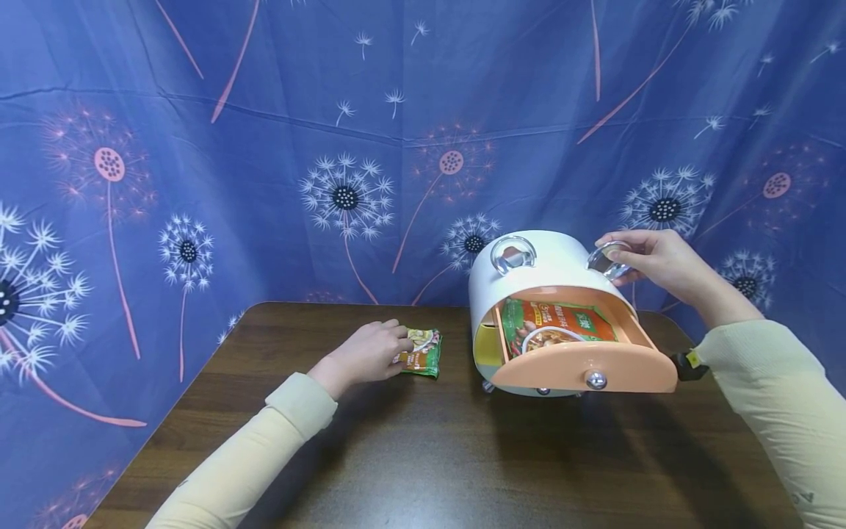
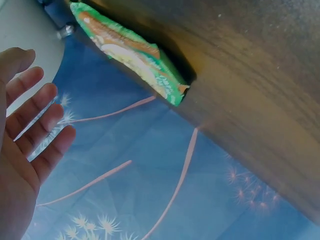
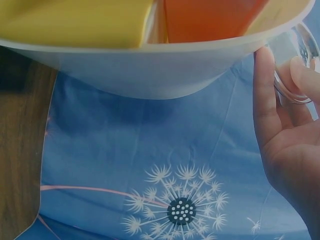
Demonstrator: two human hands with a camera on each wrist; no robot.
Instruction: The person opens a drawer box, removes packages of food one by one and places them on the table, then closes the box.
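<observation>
My right hand [image 1: 667, 266] pinches the shiny ring [image 1: 600, 258] atop the smooth, round white box [image 1: 558, 266]. My left hand [image 1: 365, 350], fingers loose, is at nine o'clock of the crinkly packet [image 1: 425, 357].

Head view bright, fairly sharp; pale sheen on worktop [image 1: 423, 459], soft shadows below drawer [image 1: 551, 369], glint on knob [image 1: 596, 380]. Wrist views dimmer, hazier; packet [image 2: 127, 49] soft-edged in left one.
</observation>
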